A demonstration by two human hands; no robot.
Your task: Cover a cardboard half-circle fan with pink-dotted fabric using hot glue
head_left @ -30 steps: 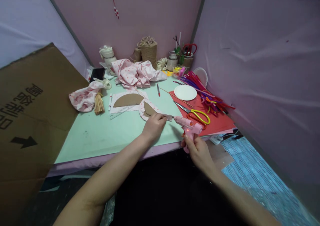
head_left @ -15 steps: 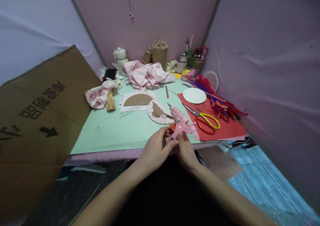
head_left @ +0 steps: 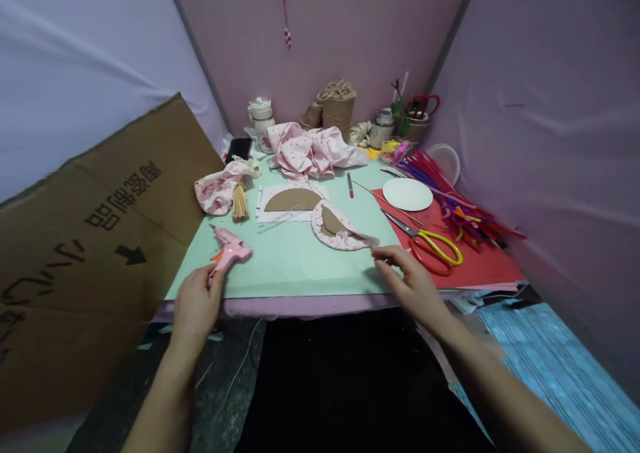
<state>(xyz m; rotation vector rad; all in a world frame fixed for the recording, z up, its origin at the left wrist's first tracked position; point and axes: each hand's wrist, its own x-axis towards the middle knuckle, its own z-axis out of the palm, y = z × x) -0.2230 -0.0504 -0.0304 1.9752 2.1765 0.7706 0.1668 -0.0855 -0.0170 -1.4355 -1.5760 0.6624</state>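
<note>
My left hand (head_left: 197, 299) is closed round the handle of a pink glue gun (head_left: 230, 247) at the left front of the table, its nozzle pointing away from me and a small red light glowing on it. Over the table's front edge, my right hand (head_left: 407, 279) holds nothing, its fingers slightly bent and apart. Just beyond those fingertips lies a piece of pink dotted fabric (head_left: 336, 241) folded round a brown cardboard shape (head_left: 332, 221). A cardboard half-disc (head_left: 293, 201) rests behind it on a white sheet, with a clear ruler (head_left: 283, 221) across the front.
Scissors (head_left: 425, 238) and a white oval disc (head_left: 407, 194) lie by red paper (head_left: 480, 266) on the right. Pipe cleaners (head_left: 450, 193) are heaped behind. A large cardboard sheet (head_left: 100, 253) stands at the left. Crumpled dotted fabric (head_left: 310, 151), a bottle (head_left: 261, 123) and twine (head_left: 337, 109) occupy the back.
The glue gun has gone from between both hands to the left side, held by my left hand alone. My right hand has let go and moved right. The view has shifted slightly left.
</note>
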